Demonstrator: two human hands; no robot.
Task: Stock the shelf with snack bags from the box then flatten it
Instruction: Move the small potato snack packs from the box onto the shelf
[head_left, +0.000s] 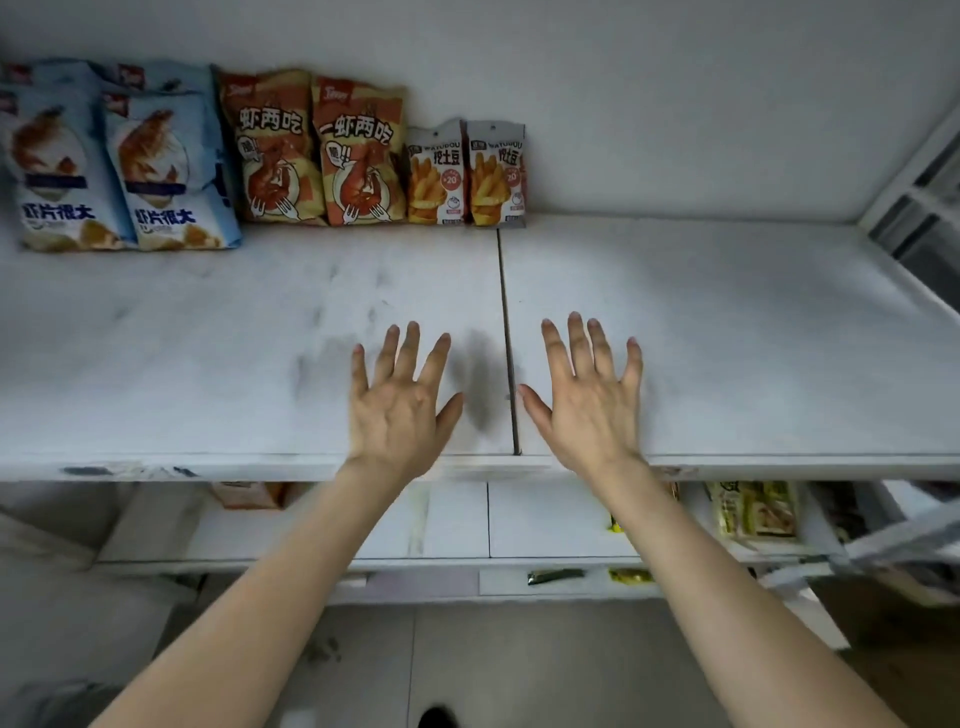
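Both hands are empty, held palm down with fingers straight and spread. The left hand (397, 410) and right hand (587, 405) lie side by side over the front of the white shelf (727, 338). 1 hand is on each side of the dark seam (506, 332) where the 2 shelf boards meet. A soft shadow sits just right of the left hand. Whether the palms touch the board or hover just above it is not clear from this angle.

The snack bags stand upright in a row at the back left of the shelf, against the white back wall (675, 104) and well apart from the hands. From the left:
- 2 blue shrimp-chip bags (161, 171), with more blue bag tops showing behind them.
- 2 orange shrimp-snack bags (361, 153), touching each other.
- 2 smaller potato-stick bags (435, 174), the last of which ends near the seam.

The right board carries no bags.

Below the shelf's front edge, a lower shelf (457, 525) holds a yellow-green packet (753, 512) at the right. The bare forearms reach up from the bottom of the view, over the grey floor (493, 665).
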